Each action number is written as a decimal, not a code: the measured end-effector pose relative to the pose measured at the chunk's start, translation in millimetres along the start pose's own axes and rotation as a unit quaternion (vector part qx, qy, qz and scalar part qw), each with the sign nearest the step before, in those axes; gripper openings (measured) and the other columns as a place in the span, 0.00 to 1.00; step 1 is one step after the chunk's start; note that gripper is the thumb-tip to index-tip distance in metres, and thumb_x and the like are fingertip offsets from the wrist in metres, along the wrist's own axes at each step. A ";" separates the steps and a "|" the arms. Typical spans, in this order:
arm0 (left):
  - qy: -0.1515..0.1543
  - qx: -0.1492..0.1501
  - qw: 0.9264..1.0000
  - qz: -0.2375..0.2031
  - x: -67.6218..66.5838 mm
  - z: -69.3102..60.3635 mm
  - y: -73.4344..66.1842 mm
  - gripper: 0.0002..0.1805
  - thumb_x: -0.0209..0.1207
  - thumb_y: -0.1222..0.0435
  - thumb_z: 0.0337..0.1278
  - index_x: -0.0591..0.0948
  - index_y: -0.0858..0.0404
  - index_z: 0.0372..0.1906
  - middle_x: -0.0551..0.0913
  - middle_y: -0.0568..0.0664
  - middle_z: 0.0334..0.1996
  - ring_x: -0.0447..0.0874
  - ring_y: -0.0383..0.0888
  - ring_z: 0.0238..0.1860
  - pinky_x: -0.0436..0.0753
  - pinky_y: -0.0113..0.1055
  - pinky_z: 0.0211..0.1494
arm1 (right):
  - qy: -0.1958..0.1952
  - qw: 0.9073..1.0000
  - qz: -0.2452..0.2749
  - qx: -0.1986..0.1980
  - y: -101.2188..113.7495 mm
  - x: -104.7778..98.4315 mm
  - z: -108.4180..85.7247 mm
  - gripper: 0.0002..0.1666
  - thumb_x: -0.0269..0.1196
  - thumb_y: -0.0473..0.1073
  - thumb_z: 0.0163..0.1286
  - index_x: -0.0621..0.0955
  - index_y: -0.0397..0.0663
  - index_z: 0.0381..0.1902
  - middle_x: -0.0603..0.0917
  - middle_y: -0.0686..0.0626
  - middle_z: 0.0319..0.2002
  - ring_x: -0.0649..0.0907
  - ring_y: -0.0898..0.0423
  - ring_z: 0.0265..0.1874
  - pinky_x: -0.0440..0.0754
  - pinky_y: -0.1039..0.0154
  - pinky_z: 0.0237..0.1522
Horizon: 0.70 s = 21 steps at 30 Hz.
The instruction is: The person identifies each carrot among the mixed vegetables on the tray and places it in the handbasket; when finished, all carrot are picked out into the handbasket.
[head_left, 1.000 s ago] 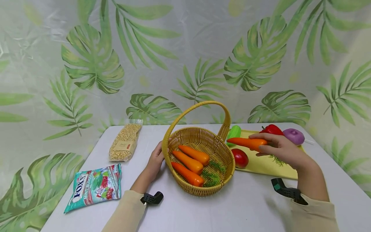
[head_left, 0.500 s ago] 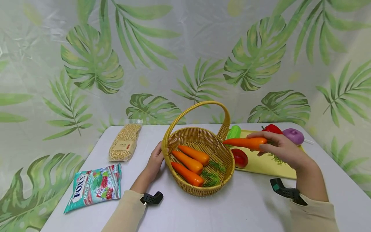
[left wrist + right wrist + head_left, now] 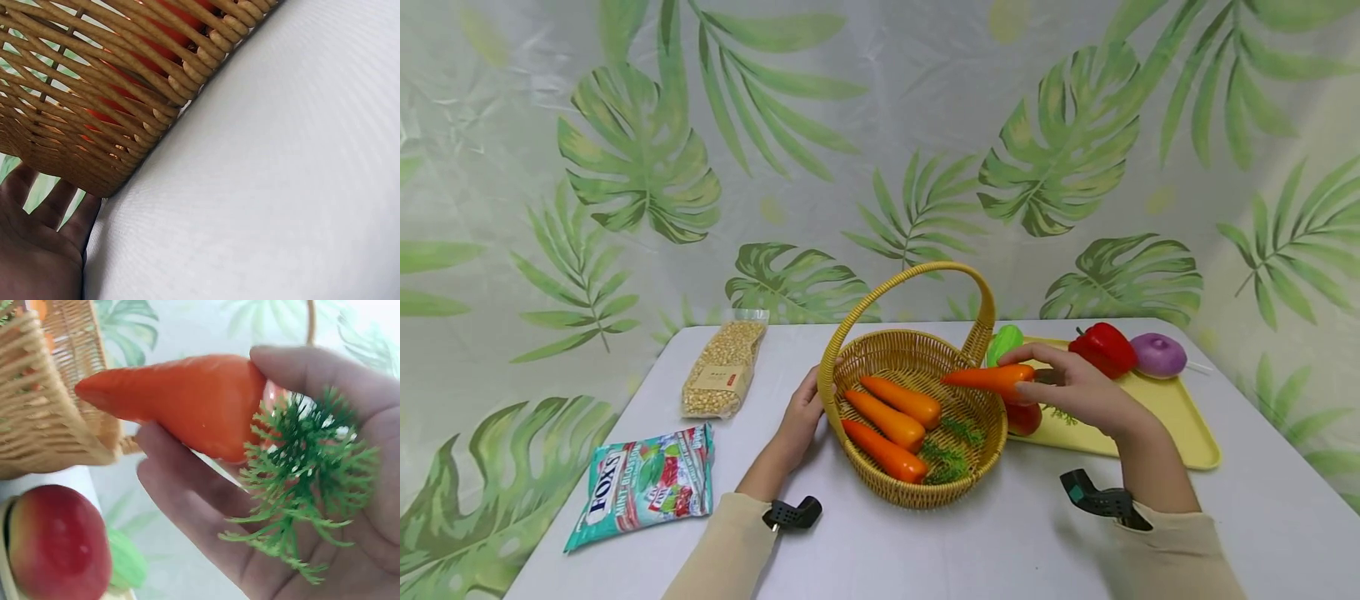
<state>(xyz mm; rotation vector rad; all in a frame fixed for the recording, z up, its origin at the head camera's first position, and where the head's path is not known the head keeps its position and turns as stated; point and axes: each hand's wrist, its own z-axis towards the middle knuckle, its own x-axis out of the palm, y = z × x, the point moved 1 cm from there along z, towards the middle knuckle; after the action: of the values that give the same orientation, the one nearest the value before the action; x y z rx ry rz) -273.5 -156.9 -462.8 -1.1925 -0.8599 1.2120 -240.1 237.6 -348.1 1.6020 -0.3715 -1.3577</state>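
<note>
My right hand (image 3: 1071,387) pinches an orange carrot (image 3: 992,380) between thumb and fingers. Its pointed tip reaches over the right rim of the wicker basket (image 3: 917,498). The right wrist view shows the green leafy top (image 3: 306,462) hanging against the palm. Inside the basket lie three more carrots (image 3: 891,418), with green tops toward the right. My left hand (image 3: 797,421) rests against the basket's left side near the handle base. In the left wrist view its fingers (image 3: 53,203) look fairly straight against the weave, their tips hidden.
On the right, a yellow tray (image 3: 1195,433) holds a red bell pepper (image 3: 1103,348), a purple onion-like vegetable (image 3: 1159,355), a green vegetable (image 3: 1003,343) and a red mango-like fruit (image 3: 59,544). A bag of corn kernels (image 3: 724,367) and a FOX'S candy bag (image 3: 643,483) lie left.
My right hand has moved left with the carrot, bringing its tip from beside the basket to over the rim. The left hand and basket have stayed put.
</note>
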 end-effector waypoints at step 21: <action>-0.001 0.001 1.000 0.002 0.2 -0.5 -1.3 0.24 0.44 0.61 0.78 0.66 0.53 0.73 0.66 0.50 0.73 0.59 0.49 0.76 0.60 0.53 0.77 | -0.044 0.992 -0.112 -0.042 5.8 53.2 33.0 0.19 0.65 0.43 0.70 0.79 0.50 0.58 0.80 0.45 0.57 0.81 0.44 0.54 0.80 0.43 0.58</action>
<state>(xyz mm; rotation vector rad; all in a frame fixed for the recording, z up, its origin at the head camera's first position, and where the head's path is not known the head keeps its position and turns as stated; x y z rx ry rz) -272.7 -156.8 -461.6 -1.1921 -0.8568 1.2169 -249.5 180.1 -371.7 1.5518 -0.1871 -1.5965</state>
